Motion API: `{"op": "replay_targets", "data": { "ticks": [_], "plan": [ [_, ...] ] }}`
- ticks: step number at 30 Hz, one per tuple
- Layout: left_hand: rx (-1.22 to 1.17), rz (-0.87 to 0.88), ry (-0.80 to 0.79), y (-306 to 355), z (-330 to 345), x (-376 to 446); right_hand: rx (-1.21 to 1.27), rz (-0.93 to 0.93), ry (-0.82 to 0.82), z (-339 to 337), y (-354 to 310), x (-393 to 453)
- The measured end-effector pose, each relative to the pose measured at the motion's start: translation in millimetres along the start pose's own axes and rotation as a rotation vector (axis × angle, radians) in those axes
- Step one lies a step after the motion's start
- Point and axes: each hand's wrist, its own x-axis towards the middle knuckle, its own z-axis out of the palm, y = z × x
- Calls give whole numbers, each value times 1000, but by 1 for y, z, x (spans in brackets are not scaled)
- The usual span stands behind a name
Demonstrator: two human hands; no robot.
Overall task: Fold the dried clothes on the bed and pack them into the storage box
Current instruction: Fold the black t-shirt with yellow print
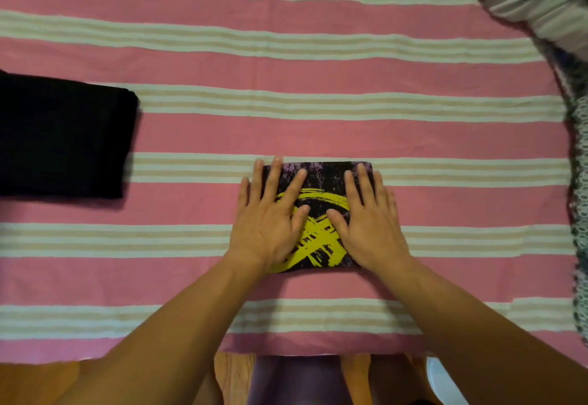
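Purple-black folded garment [321,188] lies long axis left-right on the bed [318,137], both flat hands [318,223] pressing it.

A folded garment [318,201], black and purple with a yellow brush-stroke print, lies on the pink bed sheet [286,137] with its pale stripes. The left hand [270,213] and right hand [369,216] press flat on it, fingers straight and spread. Well to the garment's left lies a folded black cloth [63,137]. Far to its right, along the sheet's edge, unfolded clothes [541,0] are heaped.
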Motion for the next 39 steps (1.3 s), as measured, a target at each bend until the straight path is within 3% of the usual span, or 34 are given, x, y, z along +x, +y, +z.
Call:
{"op": "replay_targets", "data": {
  "ticks": [3, 5, 9, 11, 15, 18, 22, 24, 28, 33, 35, 37, 39],
  "plan": [
    [-110, -280, 1, 6, -7, -23, 53, 1, -37, 0, 3, 4],
    [-222, -373, -44, 16, -14, -36, 187, 14, 3, -8, -2, 1],
    [-528, -442, -164, 16, -24, -26, 587, 328, 85, -21, -3, -11],
    [-638, -428, -193, 5, -25, -15, 794, 521, -34, -31, -4, -9],
    [-945, -342, -192, -15, -55, -11, 1518, 760, -425, -71, 2, -1],
    [-994, -307, -150, -47, -82, -43, 1664, 695, -660, -98, -35, -13],
    [-1095, -426, -102, -125, -124, -95, 1658, 565, -722, -101, -128, -20],
    [-1012, -479, -24, -170, -149, -108, 1617, 485, -677, -98, -182, -9],
    [-570, -492, 251, -249, -197, -106, 1637, 299, -539, -106, -283, 23],
    [-48, -487, 462, -297, -229, -73, 1515, 157, -332, -100, -365, 87],
    [97, -424, 389, -304, -209, -55, 1361, 214, -240, -78, -377, 113],
    [122, -341, 209, -311, -179, -40, 1229, 269, -164, -65, -380, 127],
    [172, -285, 123, -322, -158, -30, 1002, 228, 3, -62, -378, 123]
  ]
}}
